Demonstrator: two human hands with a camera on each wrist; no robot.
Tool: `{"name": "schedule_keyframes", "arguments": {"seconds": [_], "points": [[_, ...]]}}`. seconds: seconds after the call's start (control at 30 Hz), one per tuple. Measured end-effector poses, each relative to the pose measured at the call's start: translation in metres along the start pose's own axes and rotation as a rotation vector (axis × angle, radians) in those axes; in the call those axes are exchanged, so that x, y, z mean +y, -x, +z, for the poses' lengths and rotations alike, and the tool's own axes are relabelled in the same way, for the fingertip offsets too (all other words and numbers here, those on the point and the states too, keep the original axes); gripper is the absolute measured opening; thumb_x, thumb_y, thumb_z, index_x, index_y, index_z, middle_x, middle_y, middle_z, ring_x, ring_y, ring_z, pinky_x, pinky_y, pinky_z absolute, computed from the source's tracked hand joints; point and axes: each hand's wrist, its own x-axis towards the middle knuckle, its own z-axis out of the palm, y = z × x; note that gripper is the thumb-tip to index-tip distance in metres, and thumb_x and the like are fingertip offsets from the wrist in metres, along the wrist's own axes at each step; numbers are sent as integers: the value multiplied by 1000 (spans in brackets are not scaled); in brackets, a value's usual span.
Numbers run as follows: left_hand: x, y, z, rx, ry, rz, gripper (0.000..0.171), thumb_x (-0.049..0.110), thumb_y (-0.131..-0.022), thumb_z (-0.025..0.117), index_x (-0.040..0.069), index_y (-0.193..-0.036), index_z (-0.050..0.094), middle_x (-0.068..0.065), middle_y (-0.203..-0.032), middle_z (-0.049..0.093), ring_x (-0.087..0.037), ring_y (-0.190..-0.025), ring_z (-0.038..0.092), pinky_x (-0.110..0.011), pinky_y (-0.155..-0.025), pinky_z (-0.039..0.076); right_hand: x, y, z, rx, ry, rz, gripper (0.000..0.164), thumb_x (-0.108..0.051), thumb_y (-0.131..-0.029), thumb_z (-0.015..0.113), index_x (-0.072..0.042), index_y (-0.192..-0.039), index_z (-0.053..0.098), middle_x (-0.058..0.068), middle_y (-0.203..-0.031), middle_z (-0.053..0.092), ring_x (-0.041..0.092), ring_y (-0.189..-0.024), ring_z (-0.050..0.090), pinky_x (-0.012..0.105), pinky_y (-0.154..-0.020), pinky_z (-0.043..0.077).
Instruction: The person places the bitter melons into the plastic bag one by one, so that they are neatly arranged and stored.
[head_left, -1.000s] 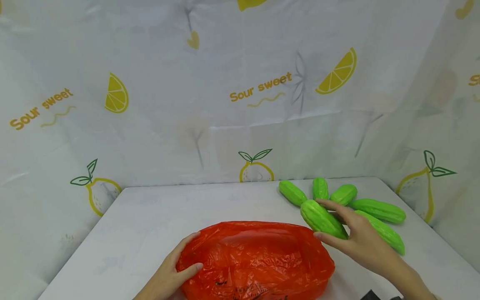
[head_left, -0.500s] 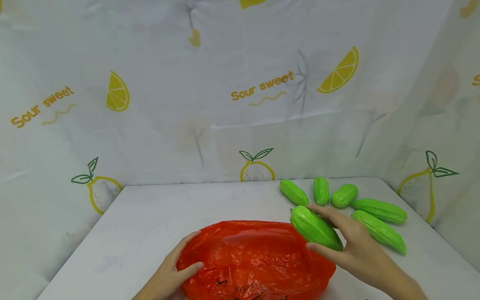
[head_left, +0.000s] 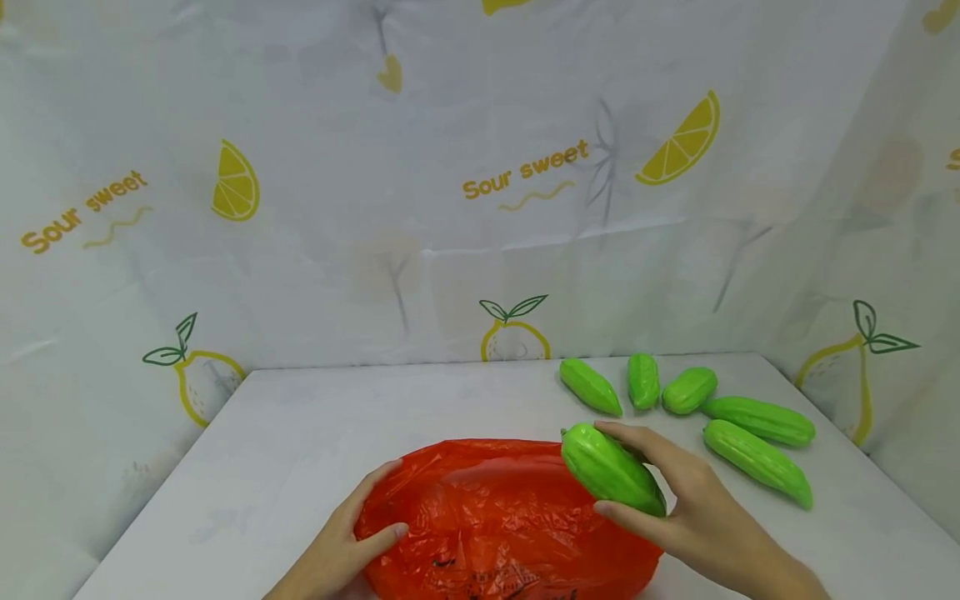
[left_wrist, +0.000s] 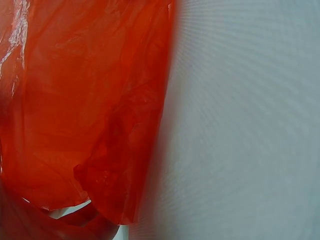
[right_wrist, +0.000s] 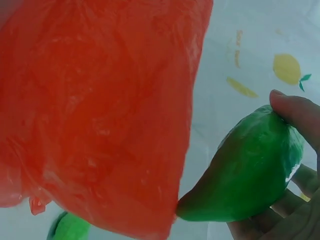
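A red plastic bag (head_left: pixel 495 508) with dark print lies at the table's near middle. My left hand (head_left: pixel 337 542) holds its left edge, thumb on the front and fingers behind. Over the bag's right end, my right hand (head_left: pixel 697 508) grips a ridged green cucumber (head_left: pixel 609 468) between thumb and fingers, its stem end tilted up and left. In the right wrist view the cucumber (right_wrist: pixel 245 172) sits beside the bag (right_wrist: pixel 110 110), its tapered tip at the bag's edge; whether they touch I cannot tell. The left wrist view is mostly filled by the bag (left_wrist: pixel 85 100).
Several more green cucumbers lie at the table's back right, among them a slim one (head_left: pixel 591 386) and a long one (head_left: pixel 759 462) nearest the right hand. Behind the white table (head_left: pixel 300 433) hangs a lemon-print curtain (head_left: pixel 337 208).
My right hand has carried the cucumber left and slightly down, from beside the other cucumbers to over the bag's right end. My left hand stays on the bag.
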Motion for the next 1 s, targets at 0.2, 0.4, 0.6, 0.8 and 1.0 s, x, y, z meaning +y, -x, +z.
{"name": "schedule_keyframes", "arguments": {"seconds": [0.2,0.4,0.6,0.8,1.0], "points": [[1,1,-1,14,-25,-10,67,23,-96,64,31,-153,29,-13,-153,37,-33,-128,48,-43,-85,61,2,1,8,38,-28,-61,81,-13,-69,90,-11,-140,51,1,-126,64,1,-104,59,4,-87,48],[1,0,0,36,-103,-3,67,27,-96,65,34,-152,30,-10,-153,39,-35,-130,47,-38,-85,61,4,1,15,78,-27,-115,82,-10,-67,91,-6,-139,51,3,-125,64,1,-105,59,4,-86,47],[2,0,1,33,-117,1,67,28,-96,65,34,-152,30,-10,-153,39,-36,-131,47,-37,-85,61,3,0,20,70,-17,-120,81,-11,-69,90,-7,-140,51,4,-124,64,2,-102,59,4,-85,48],[2,-1,1,41,-143,8,68,28,-96,65,33,-153,29,-11,-153,40,-36,-131,47,-36,-85,61,-3,-6,28,37,-45,-79,81,-11,-72,88,-12,-143,47,1,-125,63,4,-101,60,6,-84,48],[1,-1,1,39,-149,14,68,29,-95,65,33,-153,29,-11,-153,40,-37,-131,47,-36,-85,61,-9,-15,41,-15,-109,-78,78,-13,-78,84,-14,-144,44,-2,-120,63,7,-100,61,11,-83,53]]}}
